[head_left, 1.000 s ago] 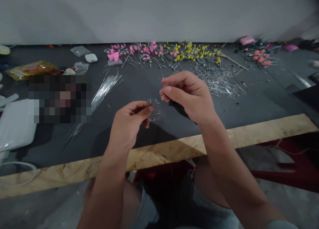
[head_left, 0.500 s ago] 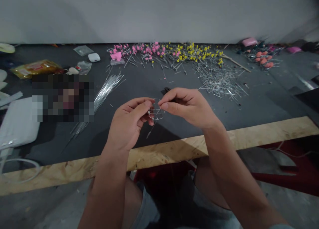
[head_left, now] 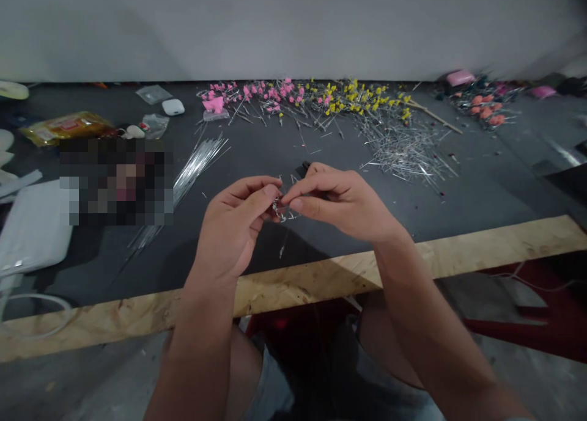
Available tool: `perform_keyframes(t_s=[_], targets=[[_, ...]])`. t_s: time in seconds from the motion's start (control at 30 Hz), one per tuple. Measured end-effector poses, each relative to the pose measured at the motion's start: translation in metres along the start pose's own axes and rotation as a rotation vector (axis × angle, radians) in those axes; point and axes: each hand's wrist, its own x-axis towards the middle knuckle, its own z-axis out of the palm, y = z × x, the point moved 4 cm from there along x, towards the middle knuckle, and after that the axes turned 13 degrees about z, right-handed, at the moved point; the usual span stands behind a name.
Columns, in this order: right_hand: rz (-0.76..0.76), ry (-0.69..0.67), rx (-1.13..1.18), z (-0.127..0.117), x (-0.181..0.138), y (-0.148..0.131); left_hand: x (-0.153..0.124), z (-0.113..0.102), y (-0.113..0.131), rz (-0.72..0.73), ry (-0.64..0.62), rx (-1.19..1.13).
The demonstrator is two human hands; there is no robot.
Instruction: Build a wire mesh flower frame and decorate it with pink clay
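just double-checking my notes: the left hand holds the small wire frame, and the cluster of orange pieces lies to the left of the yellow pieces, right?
Not quite: the cluster of orange pieces lies to the right of the yellow pieces, as the head view shows. The left hand does hold the small wire frame.

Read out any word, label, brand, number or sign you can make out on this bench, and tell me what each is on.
No text can be read anywhere in this picture.
Golden packet: a reddish label, too blurred to read.
Small clear packet: red and green marks, too small to tell whether they are print.
Pixelated patch: anything written beneath is hidden.
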Motion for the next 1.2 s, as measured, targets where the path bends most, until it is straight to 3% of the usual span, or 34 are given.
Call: perform_keyframes(t_s=[0.27, 0.53, 0.9, 1.2], targets=[[0.035, 0.026, 0.265, 0.003, 0.0, 0.01, -0.001, 0.005, 0.003, 0.013, -0.001, -0.074], [0.102, -0.042, 0.537, 0.017, 0.001, 0.018, 0.001, 0.004, 0.002, 0.037, 0.059, -0.068], [0.118, -0.109, 0.697, 0.024, -0.003, 0.03, 0.005, 0.002, 0.004, 0.13, 0.118, -0.182], [0.175, -0.08, 0.602, 0.028, -0.006, 0.031, 0.002, 0.002, 0.008, 0.224, 0.079, -0.167]])
